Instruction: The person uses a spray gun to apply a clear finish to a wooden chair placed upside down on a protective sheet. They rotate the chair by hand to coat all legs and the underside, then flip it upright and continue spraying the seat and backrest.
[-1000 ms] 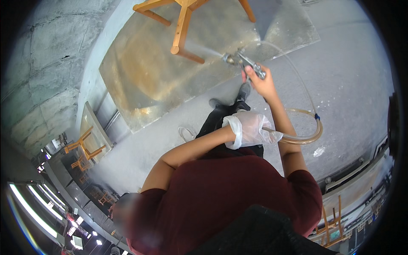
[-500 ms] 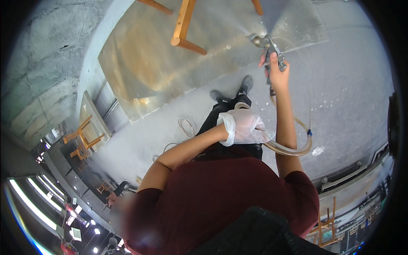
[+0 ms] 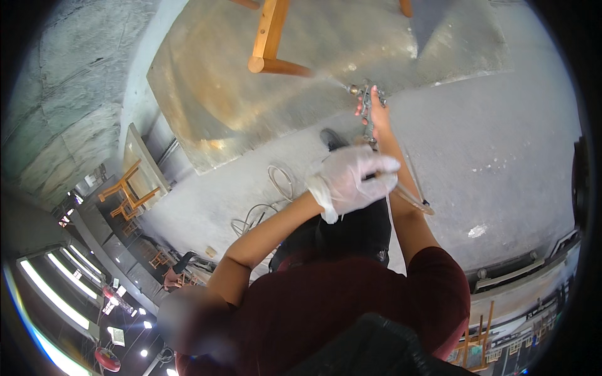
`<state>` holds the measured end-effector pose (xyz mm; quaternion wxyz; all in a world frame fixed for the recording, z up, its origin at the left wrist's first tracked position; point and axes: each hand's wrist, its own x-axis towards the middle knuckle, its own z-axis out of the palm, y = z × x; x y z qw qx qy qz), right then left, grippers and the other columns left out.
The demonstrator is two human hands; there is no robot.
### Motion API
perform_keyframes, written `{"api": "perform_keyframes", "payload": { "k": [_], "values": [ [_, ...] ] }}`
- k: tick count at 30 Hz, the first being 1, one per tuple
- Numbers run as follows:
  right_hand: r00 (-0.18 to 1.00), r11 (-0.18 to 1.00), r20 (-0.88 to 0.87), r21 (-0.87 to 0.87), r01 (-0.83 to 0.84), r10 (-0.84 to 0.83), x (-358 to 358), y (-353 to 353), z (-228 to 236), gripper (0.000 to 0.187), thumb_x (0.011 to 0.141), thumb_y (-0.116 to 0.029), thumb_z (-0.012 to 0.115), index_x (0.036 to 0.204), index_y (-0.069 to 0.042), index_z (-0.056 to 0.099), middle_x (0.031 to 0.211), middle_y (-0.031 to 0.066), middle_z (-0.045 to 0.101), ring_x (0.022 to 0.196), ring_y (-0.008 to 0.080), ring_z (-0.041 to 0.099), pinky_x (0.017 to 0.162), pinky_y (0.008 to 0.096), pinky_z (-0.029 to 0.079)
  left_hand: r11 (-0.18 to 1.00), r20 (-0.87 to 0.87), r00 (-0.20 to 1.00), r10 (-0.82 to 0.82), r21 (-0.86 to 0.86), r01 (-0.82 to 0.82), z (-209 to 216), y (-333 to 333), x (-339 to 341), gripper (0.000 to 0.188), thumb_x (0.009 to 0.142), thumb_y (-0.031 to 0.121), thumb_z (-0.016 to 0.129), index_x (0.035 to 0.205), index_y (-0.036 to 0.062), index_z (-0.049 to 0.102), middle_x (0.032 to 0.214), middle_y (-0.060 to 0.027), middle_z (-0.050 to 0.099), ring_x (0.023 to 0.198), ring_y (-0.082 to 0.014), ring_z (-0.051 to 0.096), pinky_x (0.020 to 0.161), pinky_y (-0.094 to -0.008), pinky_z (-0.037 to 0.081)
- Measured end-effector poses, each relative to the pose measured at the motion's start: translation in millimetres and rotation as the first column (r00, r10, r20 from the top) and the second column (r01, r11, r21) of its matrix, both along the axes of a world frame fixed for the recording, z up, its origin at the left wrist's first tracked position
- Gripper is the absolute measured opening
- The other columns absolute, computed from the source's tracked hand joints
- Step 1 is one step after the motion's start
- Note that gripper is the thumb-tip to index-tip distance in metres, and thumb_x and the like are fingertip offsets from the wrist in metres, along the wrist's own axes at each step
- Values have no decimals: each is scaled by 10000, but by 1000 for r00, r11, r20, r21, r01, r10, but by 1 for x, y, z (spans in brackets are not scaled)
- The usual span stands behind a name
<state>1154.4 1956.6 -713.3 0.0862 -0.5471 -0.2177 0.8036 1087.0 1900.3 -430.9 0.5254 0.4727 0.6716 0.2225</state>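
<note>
My bare right hand (image 3: 379,115) grips a metal spray gun (image 3: 365,103) by its handle. The nozzle points left, and a faint mist leaves it toward the end of a wooden rail. That rail belongs to a wooden furniture frame (image 3: 269,37), cut off by the top edge. Nearer to me, my left hand (image 3: 354,182) wears a thin translucent glove. Its fingers are bent around the air hose (image 3: 414,200), which loops out to the right by my right forearm. The glove hides part of the hose.
A large stained board (image 3: 251,106) lies on the grey floor beyond my shoes. Coiled hose (image 3: 280,182) lies to the left of my legs. Wooden chair frames (image 3: 128,188) stand farther left, beside a leaning panel (image 3: 143,156). Another person (image 3: 172,279) shows at the far lower left.
My right hand has brought the spray gun left and closer to me, nearer the rail's end. My left hand has shifted slightly left, and the hose loop has become smaller.
</note>
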Motion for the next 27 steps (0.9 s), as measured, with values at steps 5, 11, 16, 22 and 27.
{"api": "perform_keyframes", "payload": {
  "k": [5,11,16,22,27],
  "values": [
    [985,971,124,194,-141,118,3,33,-28,528,968,-603,577,947,-89,696,678,15,653,572,114,633,424,253,370,746,-508,552,661,519,-416,-30,48,-114,435,855,303,736,1210,65,661,1126,-181,697,902,-330,671,863,-429,527],
    [957,988,-288,154,21,25,-88,95,4,629,980,-672,482,1002,-75,678,717,21,658,659,135,659,448,254,377,799,-712,456,533,246,-549,-62,83,-190,465,941,447,615,1298,150,646,941,-149,740,908,-350,699,806,-428,531],
    [725,984,-669,-63,165,-164,-199,111,0,737,962,-743,401,1060,-55,647,758,32,656,679,145,661,445,248,371,781,-648,505,570,238,-577,-65,86,-187,467,937,433,633,1319,163,620,961,-126,748,906,-339,706,802,-408,536],
    [876,966,-415,-28,258,-246,-247,90,-40,686,977,-701,447,1019,-48,655,726,46,649,648,160,654,452,272,364,770,-600,525,603,264,-581,-71,89,-190,497,905,374,691,1313,102,609,1007,-125,753,902,-329,715,801,-390,541],
    [930,939,-222,114,323,-293,-209,80,-55,595,999,-618,505,1012,-41,649,721,41,645,620,157,645,451,270,359,766,-591,529,609,264,-586,-72,89,-190,516,890,368,702,1325,109,601,1020,-141,747,931,-344,710,812,-398,541]
  ]
}}
